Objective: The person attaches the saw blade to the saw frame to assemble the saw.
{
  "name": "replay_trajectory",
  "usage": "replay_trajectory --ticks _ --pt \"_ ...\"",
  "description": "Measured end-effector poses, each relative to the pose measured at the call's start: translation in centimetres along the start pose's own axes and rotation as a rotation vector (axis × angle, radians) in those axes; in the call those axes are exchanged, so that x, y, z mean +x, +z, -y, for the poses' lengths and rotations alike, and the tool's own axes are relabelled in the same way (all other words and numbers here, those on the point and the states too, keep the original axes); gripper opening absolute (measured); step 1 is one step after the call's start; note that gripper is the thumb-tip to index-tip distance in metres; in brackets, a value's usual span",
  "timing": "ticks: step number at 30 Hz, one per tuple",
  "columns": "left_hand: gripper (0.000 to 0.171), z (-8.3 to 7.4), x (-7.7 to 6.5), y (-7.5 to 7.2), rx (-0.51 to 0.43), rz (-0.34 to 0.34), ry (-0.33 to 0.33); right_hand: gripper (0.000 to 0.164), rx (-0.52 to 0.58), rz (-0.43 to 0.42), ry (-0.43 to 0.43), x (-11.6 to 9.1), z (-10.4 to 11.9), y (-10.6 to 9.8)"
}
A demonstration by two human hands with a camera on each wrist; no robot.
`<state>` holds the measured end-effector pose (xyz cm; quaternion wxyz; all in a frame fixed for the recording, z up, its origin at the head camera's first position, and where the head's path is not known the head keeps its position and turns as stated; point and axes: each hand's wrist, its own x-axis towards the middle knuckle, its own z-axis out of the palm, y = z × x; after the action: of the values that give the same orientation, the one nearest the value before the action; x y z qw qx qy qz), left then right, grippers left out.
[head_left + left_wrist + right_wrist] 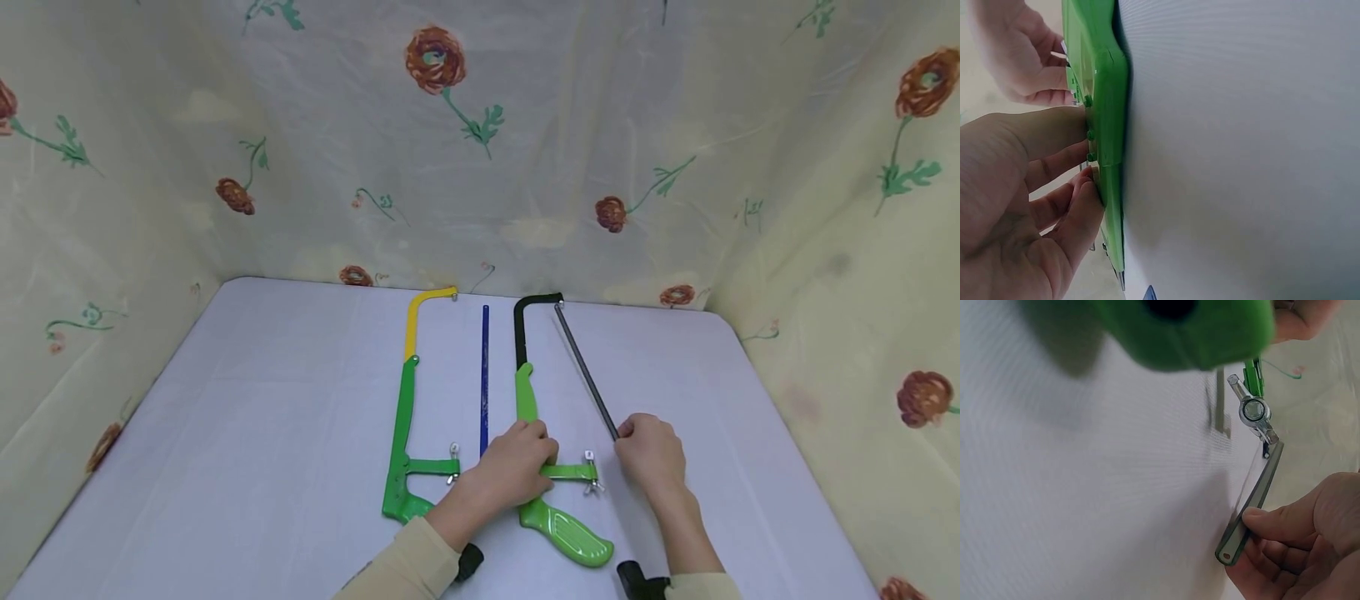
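My left hand (pixel 516 468) grips the light green hacksaw frame (pixel 566 531) near its crossbar; the front arm of this frame is black. In the left wrist view, thumb and fingers (pixel 1079 215) lie on the green body. The right hand (pixel 652 458) pinches a grey hacksaw blade (pixel 587 371) near its close end. Its far end is at the tip of the black arm; whether it is hooked there I cannot tell. In the right wrist view the blade (pixel 1264 485) shows a hole at its near end, apart from the crossbar's wing nut (pixel 1252 410).
A second hacksaw frame (pixel 399 442), green with a yellow front arm, lies to the left without a blade. Between the two frames lies a blue blade (pixel 484 375). A white cloth covers the table (pixel 262 433), and flowered curtains (pixel 540 125) stand round it.
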<state>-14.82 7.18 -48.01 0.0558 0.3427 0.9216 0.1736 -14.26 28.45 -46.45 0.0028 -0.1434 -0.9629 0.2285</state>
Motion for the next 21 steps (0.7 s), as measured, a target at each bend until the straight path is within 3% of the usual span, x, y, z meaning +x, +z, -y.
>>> replay_trajectory --ticks 11,21 --pt "0.016 0.21 0.09 0.44 -0.003 -0.010 0.005 0.013 0.066 -0.015 -0.023 0.27 -0.06 0.06" --pt "0.015 0.14 -0.05 0.20 -0.002 -0.015 0.010 0.012 0.242 0.071 0.031 0.93 0.29 0.38"
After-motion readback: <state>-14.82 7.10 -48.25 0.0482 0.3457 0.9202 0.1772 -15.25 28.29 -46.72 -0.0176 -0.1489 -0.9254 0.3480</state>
